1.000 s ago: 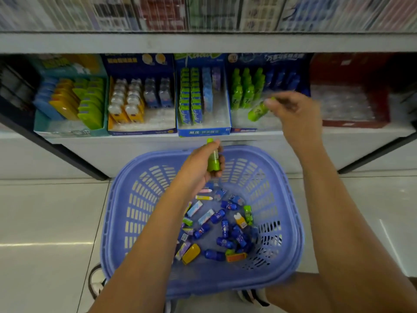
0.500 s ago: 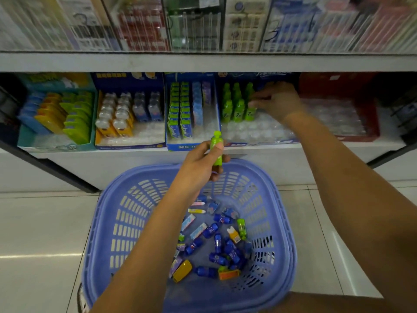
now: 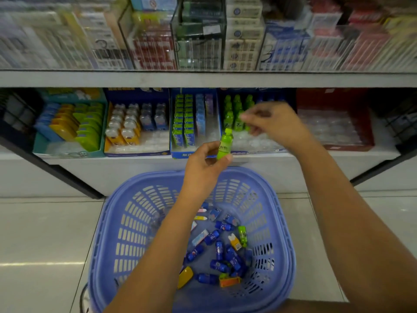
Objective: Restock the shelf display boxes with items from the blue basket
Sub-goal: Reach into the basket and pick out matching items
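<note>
My left hand [image 3: 204, 167] pinches a small green bottle [image 3: 224, 144] upright above the far rim of the blue basket [image 3: 117, 233]. My right hand [image 3: 274, 125] hovers, blurred, in front of the blue display box [image 3: 255, 151] with rows of green bottles [image 3: 235, 114]; its fingers are loosely curled and hold nothing that I can see. The basket sits on the floor and holds several small blue bottles [image 3: 217, 247], one green bottle [image 3: 242, 236] and a few yellow and orange items.
The lower shelf [image 3: 338, 154] carries a teal box [image 3: 67, 151], a box of white and blue figures [image 3: 135, 152], a narrow blue box [image 3: 180, 154] and a red box [image 3: 349, 145] with bare clear slots. The shelf above holds card packs. Pale tiled floor lies to both sides.
My right hand set its green bottle into the display box and has drawn back from it. My left hand has lifted its green bottle higher, toward the shelf.
</note>
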The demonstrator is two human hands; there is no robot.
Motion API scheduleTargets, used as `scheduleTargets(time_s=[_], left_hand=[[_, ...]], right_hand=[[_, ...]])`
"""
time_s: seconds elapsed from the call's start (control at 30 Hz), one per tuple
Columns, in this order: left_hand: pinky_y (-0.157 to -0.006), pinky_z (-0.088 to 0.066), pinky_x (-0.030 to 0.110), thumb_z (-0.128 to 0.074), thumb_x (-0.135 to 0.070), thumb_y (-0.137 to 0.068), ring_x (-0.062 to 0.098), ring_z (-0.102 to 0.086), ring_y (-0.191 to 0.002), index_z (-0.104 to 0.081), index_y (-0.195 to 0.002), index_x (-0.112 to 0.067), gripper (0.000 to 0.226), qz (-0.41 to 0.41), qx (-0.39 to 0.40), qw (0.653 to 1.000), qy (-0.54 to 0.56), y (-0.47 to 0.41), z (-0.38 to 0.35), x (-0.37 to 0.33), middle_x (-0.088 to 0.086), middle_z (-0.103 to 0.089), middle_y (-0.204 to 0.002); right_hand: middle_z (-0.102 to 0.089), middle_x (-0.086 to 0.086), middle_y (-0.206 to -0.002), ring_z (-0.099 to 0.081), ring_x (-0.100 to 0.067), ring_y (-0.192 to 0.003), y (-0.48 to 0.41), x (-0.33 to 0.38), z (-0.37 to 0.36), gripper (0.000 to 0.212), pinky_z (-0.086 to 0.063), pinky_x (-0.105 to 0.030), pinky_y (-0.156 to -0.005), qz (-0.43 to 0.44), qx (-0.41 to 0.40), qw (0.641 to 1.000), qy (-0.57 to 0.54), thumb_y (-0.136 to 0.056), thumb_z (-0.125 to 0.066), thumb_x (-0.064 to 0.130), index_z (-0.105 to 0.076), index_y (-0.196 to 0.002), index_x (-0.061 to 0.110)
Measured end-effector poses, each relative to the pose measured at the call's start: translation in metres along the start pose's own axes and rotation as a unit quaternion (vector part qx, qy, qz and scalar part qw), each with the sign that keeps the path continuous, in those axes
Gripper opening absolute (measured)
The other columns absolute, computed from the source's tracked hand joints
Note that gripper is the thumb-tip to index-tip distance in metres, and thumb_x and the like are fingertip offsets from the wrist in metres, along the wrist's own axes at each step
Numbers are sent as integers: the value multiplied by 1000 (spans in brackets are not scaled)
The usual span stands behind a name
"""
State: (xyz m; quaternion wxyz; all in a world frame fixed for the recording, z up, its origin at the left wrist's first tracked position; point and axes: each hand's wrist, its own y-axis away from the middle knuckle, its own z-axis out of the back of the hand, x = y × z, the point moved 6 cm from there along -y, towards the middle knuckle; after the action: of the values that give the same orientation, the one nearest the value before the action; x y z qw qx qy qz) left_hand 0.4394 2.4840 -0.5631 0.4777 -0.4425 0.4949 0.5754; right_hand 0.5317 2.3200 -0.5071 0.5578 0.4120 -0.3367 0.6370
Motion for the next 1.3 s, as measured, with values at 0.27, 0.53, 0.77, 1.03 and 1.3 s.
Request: scheduleTargets(time_s=[0.27,0.53,0.77,1.03,1.3], left_hand=[[-70,-50,14,-74,-22,-82,2,-57,-86,-51,-102,-28,32,-94,-120,987,-50,-5,-2,-17,-14,-57,-97],[-100,-37,26,-58,-28,-93,21,-38,-130,-37,-142,-9,56,-147,-57,928,-338,-17,-13,-3,8,-40,-142],[-116,-24,30,-53,-20,-95,24,-21,-143,-27,-147,-5,61,-183,21,881,-436,-15,-14,15,10,-29,-153],[-116,-19,27,-50,-21,-97,21,-18,-144,-25,-149,-7,59,-181,40,885,-428,-16,-12,14,6,-25,-155],[-77,-51,37,-51,-18,-96,24,-60,-91,-60,-111,-9,20,-169,17,927,-333,17,17,61,10,-62,-109]], right_hand=[[-70,-11,-85,-69,-12,-72,35,17,-27,14,-58,-20,-68,-31,-5,992,-119,-79,-74,11,-69,-91,8],[-67,3,-75,-62,-3,-67,1,9,-12,13,-51,-14,-68,43,-151,987,30,-75,-78,17,-72,-85,13],[-70,-10,-88,-60,-12,-78,-22,-16,-38,20,-50,-23,-76,47,-120,986,102,-80,-74,16,-71,-96,4],[-70,-9,-98,-58,-8,-80,-38,-24,-43,29,-42,-10,-68,-15,-75,984,164,-78,-76,20,-70,-102,6],[-62,-4,-74,-60,-19,-71,35,-13,-54,25,-49,-31,-67,-9,-65,973,223,-77,-76,30,-62,-81,10]])
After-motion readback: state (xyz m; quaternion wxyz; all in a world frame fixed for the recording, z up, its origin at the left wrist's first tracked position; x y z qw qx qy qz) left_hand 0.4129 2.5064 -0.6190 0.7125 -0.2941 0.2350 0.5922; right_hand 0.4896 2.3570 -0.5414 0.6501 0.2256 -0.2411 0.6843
